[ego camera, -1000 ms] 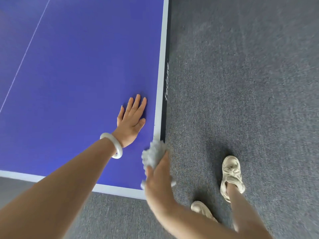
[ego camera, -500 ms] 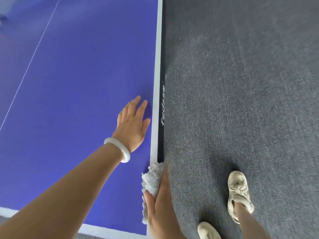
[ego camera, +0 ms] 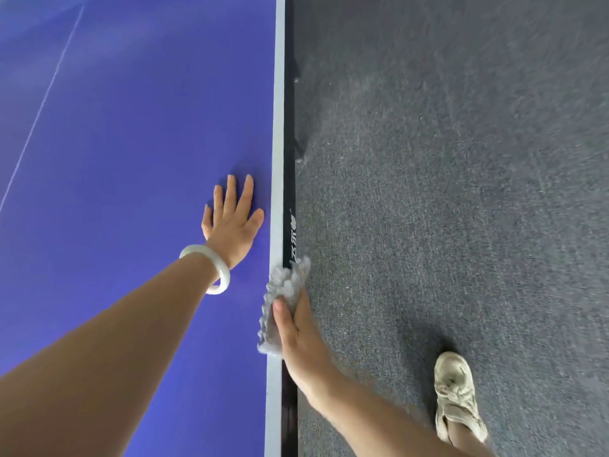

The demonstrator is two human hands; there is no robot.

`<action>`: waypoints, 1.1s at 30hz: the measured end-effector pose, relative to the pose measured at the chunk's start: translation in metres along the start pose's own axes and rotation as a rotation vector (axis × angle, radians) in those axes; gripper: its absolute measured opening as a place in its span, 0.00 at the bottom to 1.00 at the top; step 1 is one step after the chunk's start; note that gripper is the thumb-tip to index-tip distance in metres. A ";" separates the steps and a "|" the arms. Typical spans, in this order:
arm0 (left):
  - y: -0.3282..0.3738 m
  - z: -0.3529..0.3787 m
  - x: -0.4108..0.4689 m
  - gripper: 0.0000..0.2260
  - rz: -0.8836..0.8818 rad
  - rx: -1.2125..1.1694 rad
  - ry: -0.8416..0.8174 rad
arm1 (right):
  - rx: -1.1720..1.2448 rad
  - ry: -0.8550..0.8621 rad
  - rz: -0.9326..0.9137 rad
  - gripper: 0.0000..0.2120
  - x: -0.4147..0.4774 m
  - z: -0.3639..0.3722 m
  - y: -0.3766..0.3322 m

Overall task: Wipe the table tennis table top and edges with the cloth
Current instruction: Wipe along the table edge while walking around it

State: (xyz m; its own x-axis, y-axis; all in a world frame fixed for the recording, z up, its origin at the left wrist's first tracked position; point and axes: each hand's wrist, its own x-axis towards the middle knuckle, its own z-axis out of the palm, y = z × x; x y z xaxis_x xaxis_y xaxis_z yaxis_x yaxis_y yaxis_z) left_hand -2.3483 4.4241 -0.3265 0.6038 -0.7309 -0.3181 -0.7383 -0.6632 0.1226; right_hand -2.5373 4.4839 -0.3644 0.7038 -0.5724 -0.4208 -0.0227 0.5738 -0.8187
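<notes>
The blue table tennis table (ego camera: 131, 153) fills the left half of the view, its top running away from the near left to the far edge of the frame. A thin white centre line (ego camera: 43, 97) slants across its far left part. Its right-hand side is bounded by a white border stripe (ego camera: 278, 127), and just outside that runs the black side edge (ego camera: 289, 159), which drops straight to the floor side and carries pale lettering (ego camera: 292, 230). To the right of the edge lies grey carpet (ego camera: 461, 159), a wide stretch of bare floor reaching to the far and right sides of the view. The left hand (ego camera: 232, 225) lies flat on the blue top just inside the white stripe, fingers straight and slightly spread, pointing away, with the forearm coming in from the near left. The right hand (ego camera: 296, 334) is clamped on the cloth (ego camera: 280, 291) at the table's right edge, thumb on top over the stripe and the rest of the hand down the outer black face. The pale grey, fluffy cloth wraps over the stripe and side edge, just nearer than the lettering and nearer than the left hand. A white bangle (ego camera: 217, 268) sits on the left wrist. One cream shoe (ego camera: 456, 394) stands on the carpet at the near right, well apart from the table.
</notes>
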 end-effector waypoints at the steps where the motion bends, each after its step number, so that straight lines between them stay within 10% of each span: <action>1: -0.002 -0.002 0.000 0.26 0.006 -0.020 -0.033 | -0.013 -0.004 0.002 0.31 -0.008 0.001 0.004; 33: -0.004 -0.013 -0.004 0.30 0.047 -0.029 -0.082 | -0.006 0.026 0.005 0.18 0.210 -0.026 -0.140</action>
State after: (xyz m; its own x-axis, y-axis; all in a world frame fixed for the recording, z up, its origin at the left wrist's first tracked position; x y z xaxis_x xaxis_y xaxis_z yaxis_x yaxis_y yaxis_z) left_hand -2.3439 4.4277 -0.3135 0.5409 -0.7467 -0.3872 -0.7555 -0.6336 0.1665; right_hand -2.4045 4.2682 -0.3479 0.6849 -0.5844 -0.4352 -0.0309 0.5735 -0.8186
